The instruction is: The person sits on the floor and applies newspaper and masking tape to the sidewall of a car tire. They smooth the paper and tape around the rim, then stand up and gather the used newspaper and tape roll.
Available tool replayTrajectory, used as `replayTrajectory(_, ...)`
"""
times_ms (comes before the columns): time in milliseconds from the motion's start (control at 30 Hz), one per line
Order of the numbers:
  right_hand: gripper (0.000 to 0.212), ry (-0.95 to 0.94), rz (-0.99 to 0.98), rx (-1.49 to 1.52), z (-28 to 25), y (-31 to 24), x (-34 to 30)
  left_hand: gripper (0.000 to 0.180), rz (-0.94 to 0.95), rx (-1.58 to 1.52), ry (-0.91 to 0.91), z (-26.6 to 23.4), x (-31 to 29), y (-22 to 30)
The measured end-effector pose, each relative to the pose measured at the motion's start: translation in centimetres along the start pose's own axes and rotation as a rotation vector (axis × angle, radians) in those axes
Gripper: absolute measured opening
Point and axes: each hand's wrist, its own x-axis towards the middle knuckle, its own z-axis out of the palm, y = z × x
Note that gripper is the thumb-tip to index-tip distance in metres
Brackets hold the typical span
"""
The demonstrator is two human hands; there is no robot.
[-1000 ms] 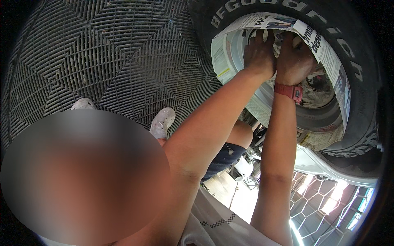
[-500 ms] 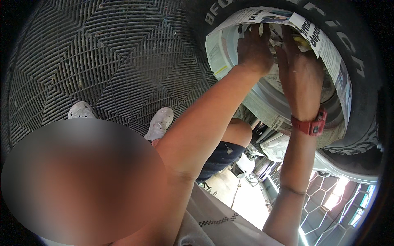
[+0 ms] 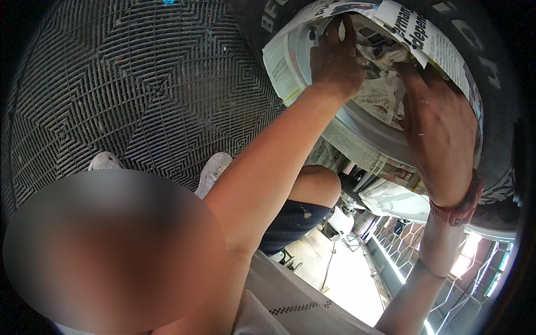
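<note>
A wheel rim (image 3: 301, 53) sits inside a black tyre (image 3: 491, 61), with newspaper sheets (image 3: 446, 44) set around between rim and tyre. More crumpled newspaper (image 3: 379, 92) covers the middle of the wheel. My left hand (image 3: 338, 64) reaches inside the rim's upper left, two fingers stretched apart towards the newspaper. At the wheel's right side is my right hand (image 3: 441, 125), fingers apart, their tips partly hidden behind a loose newspaper flap. A red watch (image 3: 460, 206) is on my right wrist.
Dark ribbed floor tiles (image 3: 139, 84) spread out on the left. My white shoes (image 3: 215, 167) and bent knee (image 3: 321, 184) are below the wheel. A light-coloured vehicle body panel (image 3: 396, 201) shows beyond it, and a hexagonal lattice (image 3: 396, 237) stands at lower right.
My right hand has moved right and down, away from the left hand, to the wheel's right edge. My left hand has shifted slightly left. More of the newspaper in the middle shows.
</note>
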Motion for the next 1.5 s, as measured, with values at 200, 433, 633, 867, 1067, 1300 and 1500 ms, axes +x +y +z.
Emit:
replayTrajectory(200,0.053,0.232,0.028,-0.053,3.8,1.3,-1.1,0.098,0.008,-0.027,0.042,0.2,-0.2,0.0)
replayTrajectory(433,0.054,0.529,0.136,0.098,7.5,0.6,-0.2,0.095,0.063,-0.028,0.128,1.0,-0.4,0.0)
replayTrajectory(633,0.043,0.857,0.184,0.308,11.0,-0.9,1.4,0.081,0.164,-0.123,0.288,1.2,-0.5,-0.5)
replayTrajectory(867,0.051,0.926,0.269,0.298,14.1,-2.6,2.1,0.040,0.195,-0.244,0.537,0.9,0.4,-0.5)
replayTrajectory(1067,0.045,0.896,0.216,0.375,13.2,-1.7,-0.1,0.020,0.551,-0.304,0.661,-2.5,0.5,-1.6)
replayTrajectory(1300,0.044,0.687,0.110,0.400,11.8,-1.6,-2.2,0.031,0.764,-0.163,0.419,-5.4,-0.3,0.3)
replayTrajectory(1500,0.037,0.733,0.074,0.441,11.4,-1.9,-2.7,0.024,0.846,-0.157,0.371,-6.1,0.3,1.1)
